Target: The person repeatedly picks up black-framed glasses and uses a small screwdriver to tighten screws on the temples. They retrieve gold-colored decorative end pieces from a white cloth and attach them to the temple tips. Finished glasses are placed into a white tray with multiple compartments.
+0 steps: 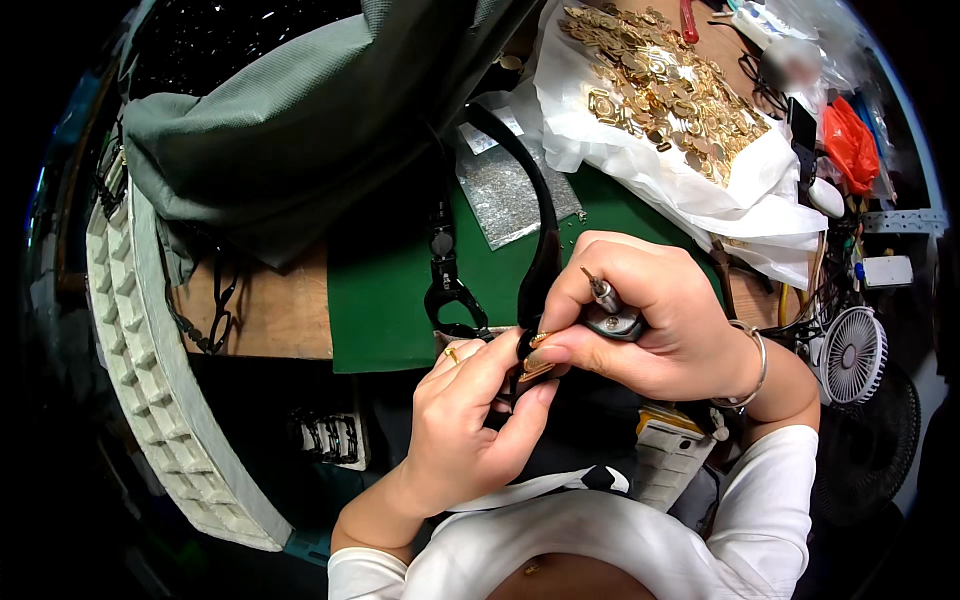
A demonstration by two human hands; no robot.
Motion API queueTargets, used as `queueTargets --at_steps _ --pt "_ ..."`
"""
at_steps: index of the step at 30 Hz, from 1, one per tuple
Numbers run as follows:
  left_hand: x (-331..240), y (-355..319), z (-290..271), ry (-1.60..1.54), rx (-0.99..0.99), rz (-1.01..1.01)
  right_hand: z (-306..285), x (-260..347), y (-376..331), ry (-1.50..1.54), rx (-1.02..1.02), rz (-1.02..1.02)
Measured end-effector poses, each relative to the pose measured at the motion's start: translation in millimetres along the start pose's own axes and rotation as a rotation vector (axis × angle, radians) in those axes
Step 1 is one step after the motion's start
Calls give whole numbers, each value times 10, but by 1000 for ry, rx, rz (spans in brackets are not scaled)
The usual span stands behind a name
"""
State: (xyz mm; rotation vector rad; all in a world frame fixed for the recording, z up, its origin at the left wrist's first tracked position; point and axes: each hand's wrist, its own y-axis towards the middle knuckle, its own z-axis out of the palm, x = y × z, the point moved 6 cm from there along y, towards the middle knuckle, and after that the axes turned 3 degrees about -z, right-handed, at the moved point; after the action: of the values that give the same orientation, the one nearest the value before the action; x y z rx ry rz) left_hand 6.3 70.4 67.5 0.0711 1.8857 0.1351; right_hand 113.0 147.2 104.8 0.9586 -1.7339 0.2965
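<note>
- The left hand point(462, 425) comes up from the lower edge, fingers curled, thumb and forefinger pinched on a small gold fitting point(537, 368) at the end of a black strap point(540, 250).
- A thin gold ring point(452, 353) sits on one left finger.
- The right hand point(655, 320) meets it from the right, closed in a fist around a small screwdriver point(607, 303); the metal tip pokes up between thumb and forefinger, and the round grey cap shows in the palm.
- The right fingertips also press against the gold fitting, so both hands touch at that spot, just above the near edge of the green mat point(390, 290).
- The strap curves up and away from the hands, across the mat toward the grey cloth point(300, 120).
- A silver bangle point(755, 365) rings the right wrist.
- A black clamp tool point(445, 285) stands on the mat just left of the strap.
- A clear bag of tiny silver parts point(505, 190) lies on the mat behind the strap.
- Farther back to the right, a heap of gold buckles point(660, 90) lies on white plastic point(700, 190).
- A small white fan point(850, 355) stands at the right, near the right wrist.
- A red bag point(850, 140) lies at the far right.
- Black eyeglass frames point(218, 310) rest on the bare wood to the left.
</note>
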Motion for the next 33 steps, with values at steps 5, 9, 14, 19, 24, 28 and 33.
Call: queueTargets --at_steps 5,9,14,19,24,28,33 --pt "-39 57 -3 30 -63 63 19 -59 -49 42 -85 -45" --pt "-41 80 18 52 -90 53 49 -278 -99 480 -155 335" --pt "-35 73 49 49 -78 36 80 -314 -51 533 -73 272" --pt "-51 54 28 71 -63 66 143 -358 -127 658 -107 356" --pt "97 -231 -332 -528 -242 -320 -187 -487 -508 356 -73 461" --pt "171 -247 -231 -708 -125 -393 -9 -773 -865 -16 111 644" --pt "294 -265 -334 -561 -255 -415 -175 -716 -726 -479 85 443"
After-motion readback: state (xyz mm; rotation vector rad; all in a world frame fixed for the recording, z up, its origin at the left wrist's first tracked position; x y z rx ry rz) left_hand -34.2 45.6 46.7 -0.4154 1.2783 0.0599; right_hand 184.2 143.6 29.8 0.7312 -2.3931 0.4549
